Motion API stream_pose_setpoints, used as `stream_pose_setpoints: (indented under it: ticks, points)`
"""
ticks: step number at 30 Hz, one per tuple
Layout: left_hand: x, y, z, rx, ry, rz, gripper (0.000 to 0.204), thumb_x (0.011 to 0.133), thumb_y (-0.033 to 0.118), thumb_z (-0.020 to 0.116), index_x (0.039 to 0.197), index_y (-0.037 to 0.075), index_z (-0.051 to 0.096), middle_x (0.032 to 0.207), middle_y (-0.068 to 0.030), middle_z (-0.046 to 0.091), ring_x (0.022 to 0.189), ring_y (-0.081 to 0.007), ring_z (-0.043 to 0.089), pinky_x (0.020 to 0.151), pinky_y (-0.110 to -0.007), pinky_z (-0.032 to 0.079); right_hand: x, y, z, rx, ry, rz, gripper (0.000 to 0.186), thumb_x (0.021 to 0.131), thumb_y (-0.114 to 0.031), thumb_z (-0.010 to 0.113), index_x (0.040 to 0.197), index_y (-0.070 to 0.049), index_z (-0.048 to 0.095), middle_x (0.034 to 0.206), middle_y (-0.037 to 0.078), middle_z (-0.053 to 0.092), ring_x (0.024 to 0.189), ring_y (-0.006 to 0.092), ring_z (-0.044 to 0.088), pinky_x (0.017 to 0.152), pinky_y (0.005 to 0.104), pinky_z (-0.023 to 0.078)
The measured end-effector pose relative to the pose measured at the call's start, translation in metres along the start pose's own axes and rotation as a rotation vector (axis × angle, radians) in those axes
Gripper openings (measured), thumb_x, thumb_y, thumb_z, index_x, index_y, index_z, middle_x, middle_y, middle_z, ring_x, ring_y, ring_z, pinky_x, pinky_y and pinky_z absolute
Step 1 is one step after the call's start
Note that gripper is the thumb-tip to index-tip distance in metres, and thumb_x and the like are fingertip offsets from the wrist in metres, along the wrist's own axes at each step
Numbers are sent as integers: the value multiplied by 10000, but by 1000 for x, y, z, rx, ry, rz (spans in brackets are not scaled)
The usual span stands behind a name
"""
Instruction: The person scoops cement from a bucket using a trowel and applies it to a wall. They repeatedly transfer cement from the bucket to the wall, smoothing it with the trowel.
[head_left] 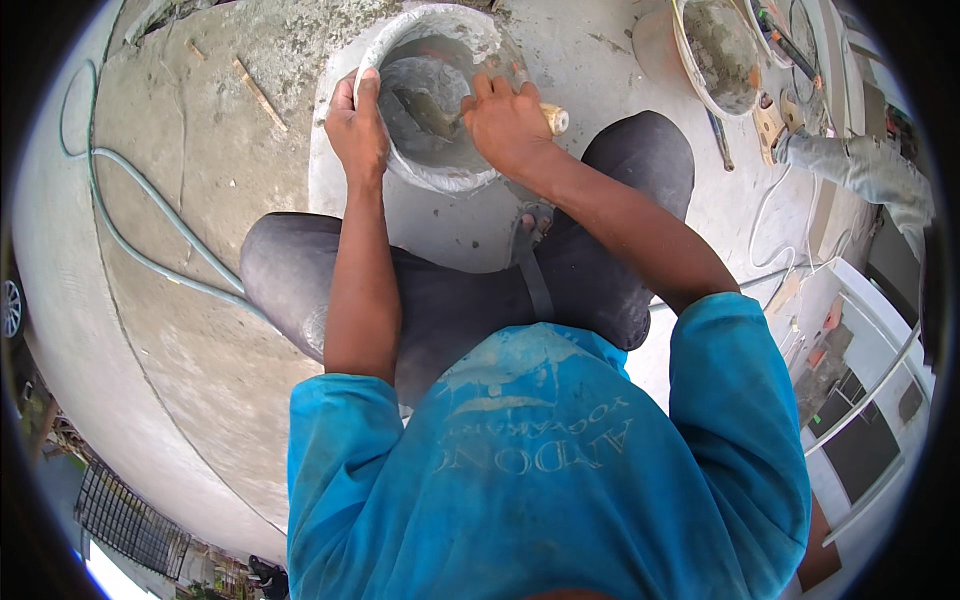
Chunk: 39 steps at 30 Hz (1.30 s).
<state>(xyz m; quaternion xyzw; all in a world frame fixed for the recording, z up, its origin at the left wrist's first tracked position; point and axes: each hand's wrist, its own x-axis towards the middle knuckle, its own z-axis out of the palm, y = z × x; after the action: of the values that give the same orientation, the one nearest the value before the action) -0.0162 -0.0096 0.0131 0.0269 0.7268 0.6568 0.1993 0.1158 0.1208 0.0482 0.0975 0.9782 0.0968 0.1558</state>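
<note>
A mortar bucket [437, 181] stands on the concrete ground [215, 150] ahead of a seated person's spread knees, its pale, smeared rim facing up. The left hand [360, 125] clasps that rim at its left edge, thumb on top, fingers curled down the outer wall. The right hand [507, 125] is closed firmly around the handle of a trowel [428, 112], whose blade lies inside the rim, against the wet grey mortar [430, 75]; the handle's light butt juts past the bucket's right edge, with open room between it and the second bucket [655, 50]. The right knee [645, 160] is near the right forearm, limiting space on that side. Leftward, concrete stretches past a thin wooden stick [258, 95] to a looped green hose [150, 190], well apart from the hands. At right, another person's trousered leg [860, 165] and tan sandal [768, 125] appear beside the second bucket.
</note>
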Motion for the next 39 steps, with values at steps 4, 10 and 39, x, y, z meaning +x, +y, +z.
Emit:
stream_pose_setpoints:
  ticks: [4, 10, 39]
  points:
    - [3, -7, 0, 13, 12, 47, 345, 1004, 271, 647, 1146, -36, 713, 959, -35, 699, 838, -95, 579, 786, -244, 460, -10, -12, -23, -15, -39, -92, 228, 812, -155, 703, 1028, -97, 752, 1021, 34, 590, 977, 203, 641, 721, 390, 512]
    - [0, -1, 0, -52, -20, 12, 348, 998, 268, 654, 1128, -50, 712, 904, -4, 663, 780, -69, 525, 730, -223, 424, -23, 16, -29, 152, -6, -144, 358, 823, -138, 706, 1177, -166, 752, 1044, 31, 592, 998, 193, 658, 730, 402, 535]
    - [11, -17, -11, -207, 55, -141, 343, 1018, 270, 613, 1161, -33, 688, 986, -26, 686, 892, -93, 564, 831, -248, 442, 5, 158, -8, 945, 52, 177, 328, 864, -338, 812, 1053, -81, 735, 863, 99, 712, 803, 266, 683, 711, 369, 522]
